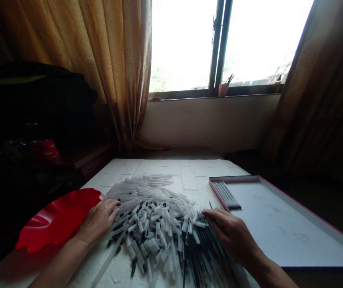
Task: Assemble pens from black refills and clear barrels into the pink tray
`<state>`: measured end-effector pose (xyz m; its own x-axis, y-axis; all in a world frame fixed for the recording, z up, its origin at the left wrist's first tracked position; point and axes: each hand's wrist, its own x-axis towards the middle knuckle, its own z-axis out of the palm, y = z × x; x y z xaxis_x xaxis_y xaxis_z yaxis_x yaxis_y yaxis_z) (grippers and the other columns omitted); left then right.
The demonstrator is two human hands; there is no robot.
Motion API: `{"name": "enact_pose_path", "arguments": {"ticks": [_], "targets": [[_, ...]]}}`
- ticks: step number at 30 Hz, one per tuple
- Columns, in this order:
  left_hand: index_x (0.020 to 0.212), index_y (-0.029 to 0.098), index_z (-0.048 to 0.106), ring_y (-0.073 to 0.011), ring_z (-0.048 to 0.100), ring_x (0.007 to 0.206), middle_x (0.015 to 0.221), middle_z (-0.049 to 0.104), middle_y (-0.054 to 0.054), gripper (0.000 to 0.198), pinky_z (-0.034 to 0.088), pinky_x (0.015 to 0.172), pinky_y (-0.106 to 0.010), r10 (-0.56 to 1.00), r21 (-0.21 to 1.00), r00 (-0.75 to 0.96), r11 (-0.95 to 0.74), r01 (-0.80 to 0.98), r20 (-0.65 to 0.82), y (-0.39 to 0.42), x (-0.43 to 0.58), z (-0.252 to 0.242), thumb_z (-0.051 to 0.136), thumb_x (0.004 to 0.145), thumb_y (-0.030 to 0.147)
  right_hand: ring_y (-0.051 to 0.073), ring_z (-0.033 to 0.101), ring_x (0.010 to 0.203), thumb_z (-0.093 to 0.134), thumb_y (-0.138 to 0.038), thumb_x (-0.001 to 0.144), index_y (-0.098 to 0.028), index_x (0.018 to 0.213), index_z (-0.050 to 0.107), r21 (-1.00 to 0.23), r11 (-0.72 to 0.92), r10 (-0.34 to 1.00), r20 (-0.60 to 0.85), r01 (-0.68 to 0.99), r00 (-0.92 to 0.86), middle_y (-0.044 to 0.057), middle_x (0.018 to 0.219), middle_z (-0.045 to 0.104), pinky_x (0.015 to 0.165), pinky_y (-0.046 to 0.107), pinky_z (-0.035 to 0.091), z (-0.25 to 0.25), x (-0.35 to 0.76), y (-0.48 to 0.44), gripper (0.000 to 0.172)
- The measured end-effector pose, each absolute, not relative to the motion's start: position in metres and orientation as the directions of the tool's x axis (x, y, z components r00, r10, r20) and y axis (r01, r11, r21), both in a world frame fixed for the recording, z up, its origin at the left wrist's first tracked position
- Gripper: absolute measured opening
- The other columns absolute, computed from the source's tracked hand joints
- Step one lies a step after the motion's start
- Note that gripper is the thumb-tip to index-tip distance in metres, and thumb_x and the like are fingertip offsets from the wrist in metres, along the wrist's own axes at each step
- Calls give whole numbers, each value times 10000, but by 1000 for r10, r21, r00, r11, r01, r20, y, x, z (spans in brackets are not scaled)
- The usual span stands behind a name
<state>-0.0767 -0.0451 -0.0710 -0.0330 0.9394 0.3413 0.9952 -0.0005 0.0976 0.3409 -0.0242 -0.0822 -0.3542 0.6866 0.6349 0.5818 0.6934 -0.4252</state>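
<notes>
Head view: plastic tubes (153,228) heaped on white table (171,170) below curtained window (183,48).

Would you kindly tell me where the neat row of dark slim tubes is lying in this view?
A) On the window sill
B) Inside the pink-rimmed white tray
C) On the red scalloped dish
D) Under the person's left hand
B. The row of dark tubes lies in the far left corner of the pink-rimmed white tray, apart from the loose pile of tubes.

Tbl (165,168) w/ pen tubes (150,228), plate (57,220), tray (282,224)
</notes>
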Motion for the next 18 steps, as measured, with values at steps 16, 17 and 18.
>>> {"name": "enact_pose_path", "arguments": {"ticks": [16,17,18], "targets": [[932,224,700,-288,666,965,1020,731,-89,288,481,861,-390,929,426,-139,-22,904,343,-49,-55,-48,499,856,416,209,759,791,468,-193,945,-212,1023,717,-360,731,640,656,580,-400,69,919,783,684,299,602,-84,341,-27,261],[954,226,679,-269,679,892,968,731,-78,324,498,809,-369,924,487,-154,-40,873,351,-51,-51,-47,471,868,459,210,758,796,466,-194,947,-212,1027,716,-363,728,647,646,582,-406,71,924,781,689,301,600,-85,341,-27,263],[974,228,656,-241,681,782,890,722,-56,361,510,729,-339,923,550,-165,-59,833,349,-52,-46,-48,443,880,504,210,756,798,463,-197,951,-212,1026,715,-369,725,654,634,582,-413,72,924,780,693,301,598,-86,340,-27,263]]}}
